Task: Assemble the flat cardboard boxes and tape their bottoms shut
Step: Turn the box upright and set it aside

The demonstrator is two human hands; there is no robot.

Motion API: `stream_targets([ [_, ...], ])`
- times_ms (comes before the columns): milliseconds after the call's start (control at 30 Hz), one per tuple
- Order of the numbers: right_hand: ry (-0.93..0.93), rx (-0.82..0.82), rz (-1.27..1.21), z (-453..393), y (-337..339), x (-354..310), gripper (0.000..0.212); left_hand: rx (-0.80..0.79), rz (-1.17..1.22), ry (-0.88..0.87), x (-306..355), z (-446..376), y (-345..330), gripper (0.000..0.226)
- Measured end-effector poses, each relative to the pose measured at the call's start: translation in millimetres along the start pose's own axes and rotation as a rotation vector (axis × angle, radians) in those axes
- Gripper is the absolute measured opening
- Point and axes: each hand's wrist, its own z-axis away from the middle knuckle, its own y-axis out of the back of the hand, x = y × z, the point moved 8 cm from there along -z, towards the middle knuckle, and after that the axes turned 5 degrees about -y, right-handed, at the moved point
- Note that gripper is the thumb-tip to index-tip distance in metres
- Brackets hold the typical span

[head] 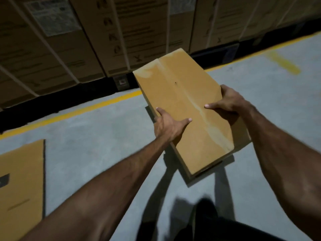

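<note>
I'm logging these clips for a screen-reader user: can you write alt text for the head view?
Two bare hands hold an assembled cardboard box above a grey concrete floor, left hand and right hand on opposite sides, clear tape along its top seam. A flat cardboard sheet lies at lower left; strapped cartons stand beyond a yellow floor line.

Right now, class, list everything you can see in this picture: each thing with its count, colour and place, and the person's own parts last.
assembled cardboard box: one, brown, centre, held above the floor, clear tape along its seam
flat cardboard: one piece, brown, lying on the floor at the left edge
stacked cartons: many, brown with pale straps, in a row along the top
yellow line: one long stripe, painted on the floor before the cartons
floor: grey concrete
left hand: gripping the box's left edge
right hand: gripping the box's right edge
</note>
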Motion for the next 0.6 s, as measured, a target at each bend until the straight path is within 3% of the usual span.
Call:
stream_targets([
  [133, -0.012, 0.016, 0.02, -45.3, 18.2, 52.6, 0.095, -0.076, -0.036, -0.02, 38.5, -21.7, -64.1, 0.139],
  [267, -0.079, 0.032, -0.04, -73.4, 13.2, 114.1, 0.086, -0.037, -0.121, -0.137, 63.1, -34.0, -96.6, 0.132],
  [433, -0.11, 0.128, 0.03, -100.1, 7.9, 159.2, 0.102, -0.024, -0.161, -0.2, 72.1, -42.9, -114.6, 0.132],
  [600, -0.136, 0.174, 0.177, -67.5, 9.5, 137.7, 0.089, -0.074, -0.231, -0.185, 72.7, -40.1, -108.2, 0.129],
])
